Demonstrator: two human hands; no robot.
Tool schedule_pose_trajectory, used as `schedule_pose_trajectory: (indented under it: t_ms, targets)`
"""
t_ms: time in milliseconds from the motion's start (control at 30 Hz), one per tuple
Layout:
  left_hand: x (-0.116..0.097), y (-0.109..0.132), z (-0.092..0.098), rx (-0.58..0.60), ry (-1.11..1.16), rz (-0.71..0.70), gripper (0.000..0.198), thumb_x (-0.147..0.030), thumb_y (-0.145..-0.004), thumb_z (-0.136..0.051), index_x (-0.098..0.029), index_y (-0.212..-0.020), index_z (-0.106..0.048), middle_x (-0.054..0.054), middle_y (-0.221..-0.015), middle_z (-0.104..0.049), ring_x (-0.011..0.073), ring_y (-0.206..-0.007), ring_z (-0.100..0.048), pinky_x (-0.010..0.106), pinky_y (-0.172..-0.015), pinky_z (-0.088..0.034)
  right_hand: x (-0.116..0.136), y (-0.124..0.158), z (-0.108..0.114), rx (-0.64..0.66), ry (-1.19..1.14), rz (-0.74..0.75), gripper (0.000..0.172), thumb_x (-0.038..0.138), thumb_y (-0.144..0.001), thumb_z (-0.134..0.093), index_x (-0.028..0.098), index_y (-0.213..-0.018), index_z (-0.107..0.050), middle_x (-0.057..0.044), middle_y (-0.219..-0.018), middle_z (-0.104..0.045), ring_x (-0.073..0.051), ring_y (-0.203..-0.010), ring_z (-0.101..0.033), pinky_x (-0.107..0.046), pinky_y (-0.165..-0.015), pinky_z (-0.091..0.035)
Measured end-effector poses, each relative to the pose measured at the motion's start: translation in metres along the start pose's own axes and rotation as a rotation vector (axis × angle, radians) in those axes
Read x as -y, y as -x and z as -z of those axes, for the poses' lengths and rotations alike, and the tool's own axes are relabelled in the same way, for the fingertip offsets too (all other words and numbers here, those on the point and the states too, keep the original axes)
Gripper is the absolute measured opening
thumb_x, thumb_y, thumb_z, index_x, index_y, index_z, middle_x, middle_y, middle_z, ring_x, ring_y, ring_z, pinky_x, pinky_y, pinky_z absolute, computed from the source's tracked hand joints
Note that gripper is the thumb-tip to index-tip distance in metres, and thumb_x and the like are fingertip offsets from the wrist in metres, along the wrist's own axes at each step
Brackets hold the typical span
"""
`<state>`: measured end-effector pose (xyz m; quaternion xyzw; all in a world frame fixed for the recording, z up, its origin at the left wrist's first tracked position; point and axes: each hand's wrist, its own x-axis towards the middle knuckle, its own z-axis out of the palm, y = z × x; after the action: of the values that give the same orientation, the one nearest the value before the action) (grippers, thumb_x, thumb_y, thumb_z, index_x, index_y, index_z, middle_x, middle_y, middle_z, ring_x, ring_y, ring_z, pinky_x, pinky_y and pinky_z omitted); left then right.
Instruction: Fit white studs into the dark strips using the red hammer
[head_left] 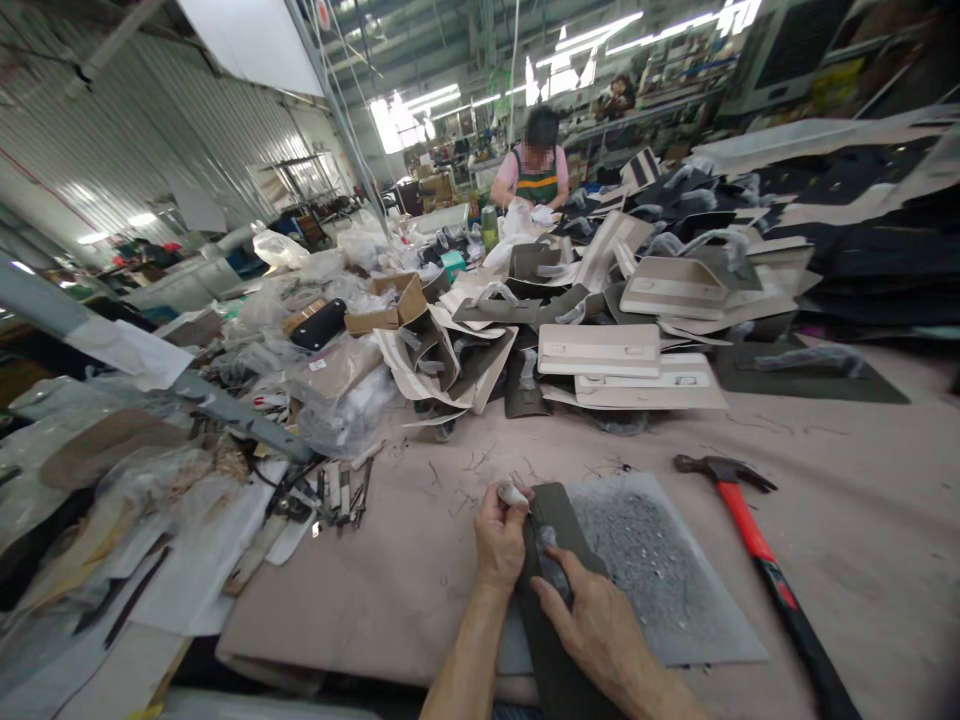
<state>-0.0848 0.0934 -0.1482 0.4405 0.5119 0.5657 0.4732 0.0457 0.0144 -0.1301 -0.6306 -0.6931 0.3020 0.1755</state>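
Left hand point(499, 540) pinches a small tool point(513, 493); right hand point(600, 625) presses the strip point(551, 520) flat (hammer point(757, 550) untouched); strip's finish unclear.

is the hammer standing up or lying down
Lying down. The hammer rests flat on the table, red and black handle along the surface, head at the far end, to the right of the right hand, untouched.

corrugated metal wall point(112, 140) at left, fluorescent ceiling lights point(592, 35), long cluttered worktable point(847, 500)
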Motion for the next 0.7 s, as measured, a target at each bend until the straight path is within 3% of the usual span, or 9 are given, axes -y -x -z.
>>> schedule_pose_trajectory:
  t_ms: [133, 467, 600, 700]
  targets:
    - [-0.003, 0.000, -0.001, 0.012, -0.090, -0.009, 0.024, -0.038, -0.087, -0.068, -0.016, -0.096, -0.068, 0.009, -0.093, -0.076, 0.0215, -0.088, -0.071, 0.031, -0.083, -0.055, -0.001, 0.001, 0.000, -0.001, -0.010, 0.014, 0.047, 0.040, -0.099, -0.041, 0.009, -0.130, -0.058, -0.016, -0.093, -0.075, -0.031, -0.088, -0.073, -0.041, -0.082, -0.055]
    - [-0.009, 0.001, -0.005, 0.010, -0.222, -0.019, 0.025, -0.041, -0.087, -0.065, -0.017, -0.094, -0.069, 0.008, -0.091, -0.077, 0.0229, -0.087, -0.071, 0.031, -0.079, -0.054, -0.004, 0.000, 0.000, 0.012, -0.053, 0.013, 0.048, 0.040, -0.099, -0.040, 0.010, -0.132, -0.058, -0.019, -0.104, -0.074, -0.034, -0.095, -0.072, -0.044, -0.083, -0.054]
    - [-0.011, 0.001, -0.008, 0.001, -0.294, -0.043, 0.016, -0.032, -0.086, -0.063, -0.018, -0.093, -0.068, 0.007, -0.090, -0.076, 0.0219, -0.083, -0.071, 0.030, -0.077, -0.054, 0.002, 0.002, 0.010, 0.058, -0.139, 0.000, 0.051, 0.040, -0.095, -0.046, 0.010, -0.134, -0.056, -0.019, -0.112, -0.072, -0.034, -0.103, -0.070, -0.045, -0.089, -0.052]
    - [-0.008, 0.002, -0.008, 0.017, -0.365, -0.080, 0.012, -0.025, -0.086, -0.061, -0.019, -0.094, -0.068, 0.006, -0.089, -0.075, 0.0210, -0.081, -0.069, 0.029, -0.075, -0.052, -0.004, 0.003, 0.028, 0.095, -0.254, 0.062, 0.053, 0.046, -0.094, -0.050, 0.015, -0.137, -0.055, -0.013, -0.113, -0.072, -0.027, -0.102, -0.069, -0.039, -0.088, -0.052]
